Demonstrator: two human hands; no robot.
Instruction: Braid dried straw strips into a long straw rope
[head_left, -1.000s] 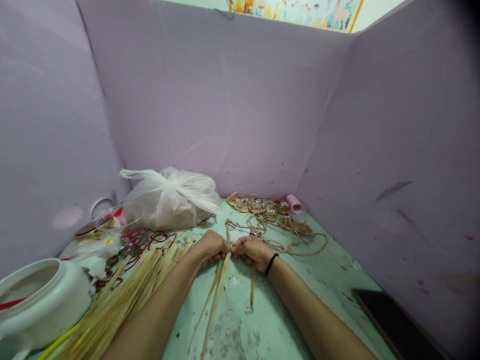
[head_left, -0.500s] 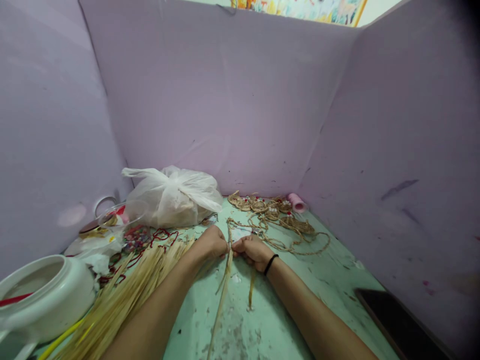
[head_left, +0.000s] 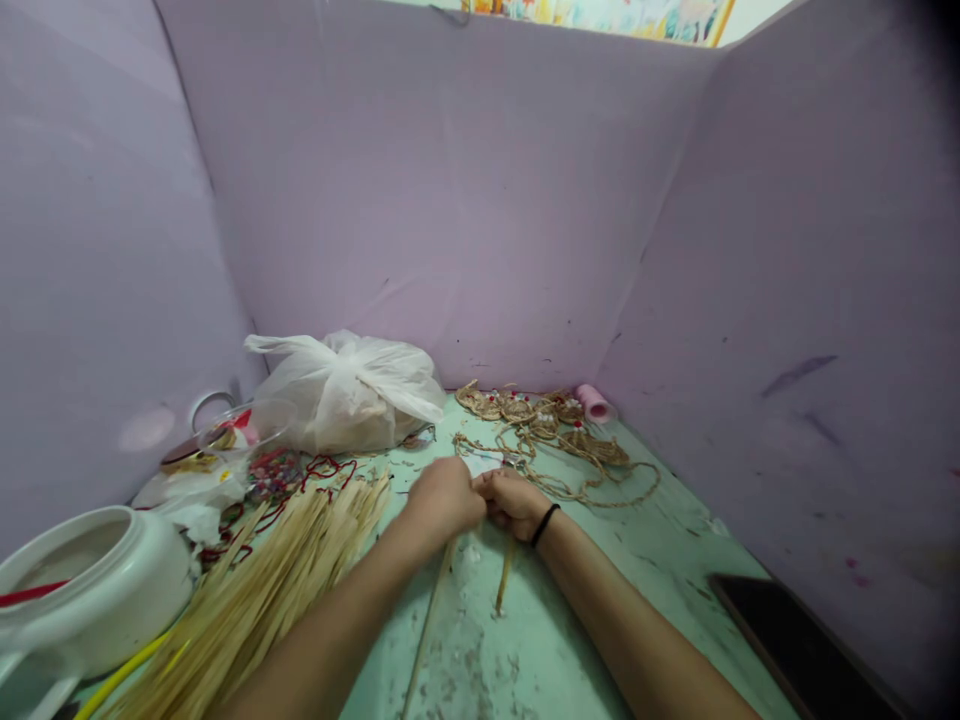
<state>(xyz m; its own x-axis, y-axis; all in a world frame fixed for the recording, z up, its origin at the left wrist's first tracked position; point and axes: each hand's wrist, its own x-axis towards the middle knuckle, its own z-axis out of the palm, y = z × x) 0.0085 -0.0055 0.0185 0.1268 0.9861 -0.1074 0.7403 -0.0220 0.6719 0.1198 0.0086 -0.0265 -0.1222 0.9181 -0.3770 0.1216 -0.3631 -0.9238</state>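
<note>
My left hand [head_left: 448, 505] is closed, slightly blurred, over a pale dried-fibre strand [head_left: 429, 630] that trails down toward the table's front edge. Against it, my right hand [head_left: 514, 503], with a black band at the wrist, pinches the same strand. The fingertips of both hands meet and hide the part between them. Past the hands, a twisted fibre cord [head_left: 469, 441] lies on the table. A short brownish strip [head_left: 504, 580] shows below my right hand. Left of my left forearm lies a bundle of loose dried fibres [head_left: 300, 570].
A tied white plastic bag [head_left: 352, 390] sits at the back, beside woven pieces with red and white beads [head_left: 517, 405] and a pink thread spool [head_left: 595, 404]. A white pot [head_left: 142, 590] stands at left; a dark flat device [head_left: 795, 640] lies at right. Purple walls [head_left: 450, 200] enclose the table.
My left hand has moved right and turned over the strand, coming against my right hand. The strand's upper part is now covered. My right hand has barely shifted.
</note>
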